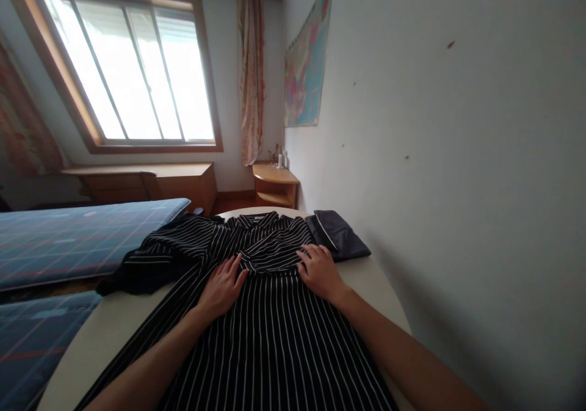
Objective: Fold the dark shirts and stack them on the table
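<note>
A black dress with white stripes (279, 331) lies spread over a pale round table (114, 331), its collar at the far side and its skirt running down toward me. My left hand (223, 286) rests on the cloth near the waist, fingers stretched out. On the opposite side of the waist lies my right hand (319, 270), its fingers spread on the fabric. Neither hand shows any cloth gripped. One sleeve hangs out to the left over the table's edge. Beside the right shoulder sits a folded dark garment (341, 234) with a light edge.
Blue plaid mattresses (82, 240) stand at the left, close to the table. A white wall (458, 215) runs along the right, with a map (309, 63) on it. A wooden desk (183, 179) is under the window (132, 75); a small corner shelf (274, 176) stands beyond the table.
</note>
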{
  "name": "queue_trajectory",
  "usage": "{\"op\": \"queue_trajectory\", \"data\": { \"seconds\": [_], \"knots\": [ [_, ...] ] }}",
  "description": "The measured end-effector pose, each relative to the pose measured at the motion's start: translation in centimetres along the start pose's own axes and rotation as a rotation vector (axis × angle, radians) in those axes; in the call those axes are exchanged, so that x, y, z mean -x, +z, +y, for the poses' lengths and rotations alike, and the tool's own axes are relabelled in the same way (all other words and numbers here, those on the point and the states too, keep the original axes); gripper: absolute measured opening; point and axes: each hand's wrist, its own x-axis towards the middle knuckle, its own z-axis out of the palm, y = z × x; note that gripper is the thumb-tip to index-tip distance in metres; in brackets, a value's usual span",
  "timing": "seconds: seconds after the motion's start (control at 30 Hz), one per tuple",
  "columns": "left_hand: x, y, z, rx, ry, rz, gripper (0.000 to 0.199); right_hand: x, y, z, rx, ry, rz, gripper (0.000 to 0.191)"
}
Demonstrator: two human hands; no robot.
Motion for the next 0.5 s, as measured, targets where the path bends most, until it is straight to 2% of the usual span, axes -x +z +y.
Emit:
{"op": "queue_trajectory", "data": {
  "seconds": [0.13, 0.2, 0.27, 0.37, 0.5],
  "knots": [
    [-1.4, -1.8, 1.0, -0.031, -0.007, 0.029, 0.050, 1.3, 1.1, -1.1, -0.093, -0.043, -0.154, 0.059],
    [-3.5, -2.8, 1.2, -0.063, 0.018, 0.054, 0.045, 1.7, 1.5, -1.2, -0.131, -0.033, -0.235, 0.065],
    [-6.1, -3.4, 1.2, -0.077, 0.076, -0.001, 0.042, 1.9, 1.7, -1.1, -0.162, -0.022, -0.290, 0.068],
    [-10.0, -3.0, 0.8, -0.094, 0.080, -0.108, 0.046, 1.9, 1.6, -1.1, -0.188, -0.010, -0.318, 0.069],
    [-13.0, -0.8, 0.1, -0.121, 0.004, -0.239, 0.053, 2.1, 1.3, -1.1, -0.192, 0.005, -0.337, 0.070]
  ]
}}
